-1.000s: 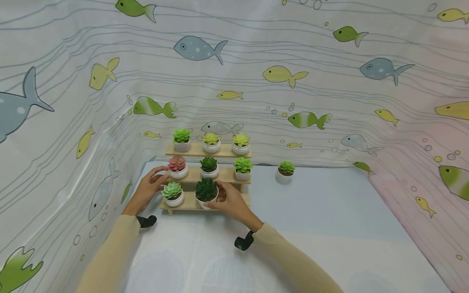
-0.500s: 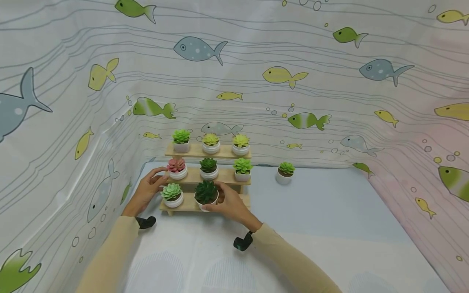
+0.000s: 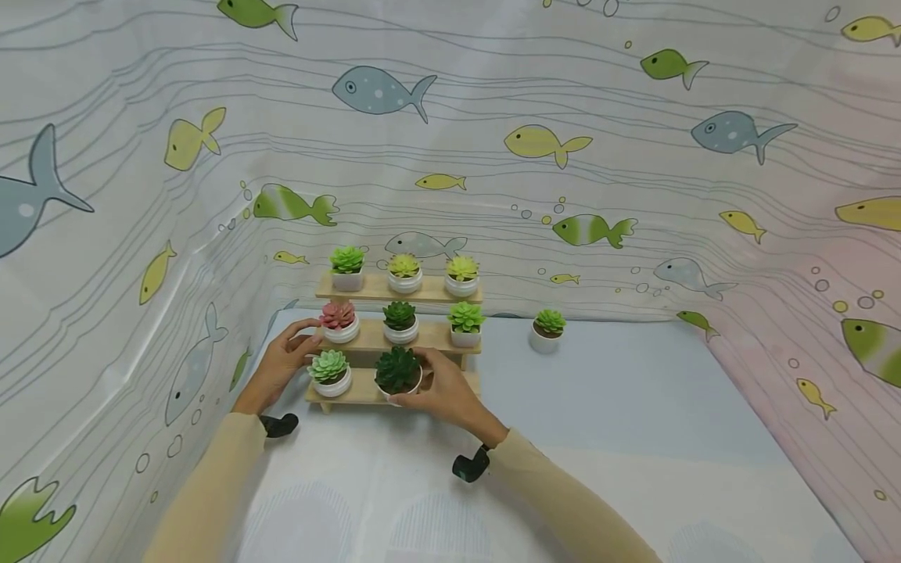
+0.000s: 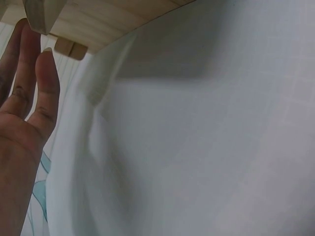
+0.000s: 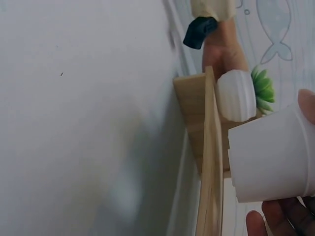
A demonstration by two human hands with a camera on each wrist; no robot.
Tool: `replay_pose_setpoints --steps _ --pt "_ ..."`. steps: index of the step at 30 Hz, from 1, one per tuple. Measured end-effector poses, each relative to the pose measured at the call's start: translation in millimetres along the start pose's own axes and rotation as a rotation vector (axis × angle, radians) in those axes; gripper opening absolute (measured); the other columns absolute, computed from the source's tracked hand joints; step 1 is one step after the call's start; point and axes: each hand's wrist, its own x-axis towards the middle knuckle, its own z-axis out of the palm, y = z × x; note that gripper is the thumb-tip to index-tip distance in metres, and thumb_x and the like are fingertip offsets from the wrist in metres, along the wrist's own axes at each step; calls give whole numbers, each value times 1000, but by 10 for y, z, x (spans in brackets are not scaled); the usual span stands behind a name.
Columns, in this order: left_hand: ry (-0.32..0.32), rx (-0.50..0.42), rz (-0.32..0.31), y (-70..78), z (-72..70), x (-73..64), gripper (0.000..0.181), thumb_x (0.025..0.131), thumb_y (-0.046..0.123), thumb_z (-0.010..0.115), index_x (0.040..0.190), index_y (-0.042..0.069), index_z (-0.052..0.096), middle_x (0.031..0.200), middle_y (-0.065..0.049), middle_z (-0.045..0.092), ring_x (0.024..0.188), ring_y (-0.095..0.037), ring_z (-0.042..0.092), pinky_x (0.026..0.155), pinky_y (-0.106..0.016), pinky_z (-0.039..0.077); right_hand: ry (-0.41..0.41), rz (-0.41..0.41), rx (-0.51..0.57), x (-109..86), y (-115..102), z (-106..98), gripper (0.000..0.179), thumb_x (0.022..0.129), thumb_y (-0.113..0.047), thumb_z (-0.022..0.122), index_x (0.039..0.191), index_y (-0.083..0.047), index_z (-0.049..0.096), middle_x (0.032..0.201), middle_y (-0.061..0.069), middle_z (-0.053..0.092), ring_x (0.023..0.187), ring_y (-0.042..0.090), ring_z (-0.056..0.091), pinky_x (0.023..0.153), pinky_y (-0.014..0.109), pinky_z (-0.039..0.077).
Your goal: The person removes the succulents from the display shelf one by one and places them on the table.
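Observation:
With thumb and fingers on opposite sides, my right hand (image 3: 450,391) grips the white pot of a dark green succulent (image 3: 398,369) at the bottom tier of a three-tier wooden stand (image 3: 364,377). In the right wrist view the white pot (image 5: 270,155) is tilted, its base close over the shelf board (image 5: 212,152). My left hand (image 3: 281,363) is at the left end of the stand, beside the pink succulent (image 3: 339,319) and the pale green succulent (image 3: 329,371). The left wrist view shows its fairly straight fingers (image 4: 47,73) reaching to the stand's wood (image 4: 108,19).
Potted succulents fill spots on the middle and top tiers, including a dark green one (image 3: 400,320) right behind the held pot. One more potted succulent (image 3: 547,330) stands on the table (image 3: 619,407) to the right. Fish-printed cloth walls (image 3: 493,94) close in the back and sides.
The held succulent has shifted very slightly, staying over the bottom tier. Both hands keep nearly the same place, and the stand and other pots stay put.

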Motion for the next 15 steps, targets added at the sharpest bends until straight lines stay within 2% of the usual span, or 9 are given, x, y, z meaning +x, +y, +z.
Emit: replay_pose_setpoints --steps 7,15 --pt "6 8 -15 0 6 -7 49 100 40 69 142 21 53 114 4 65 100 -10 66 85 -34 55 16 -7 -12 -72 -56 -125 86 78 -43 91 146 -9 51 126 2 62 96 13 61 82 35 56" --pt "4 -3 -15 -25 -11 5 49 100 40 69 142 22 53 112 8 66 99 -10 66 81 -28 54 60 -11 -14 -165 -65 -270 88 77 -35 93 146 -5 50 125 6 64 97 21 64 85 45 57"
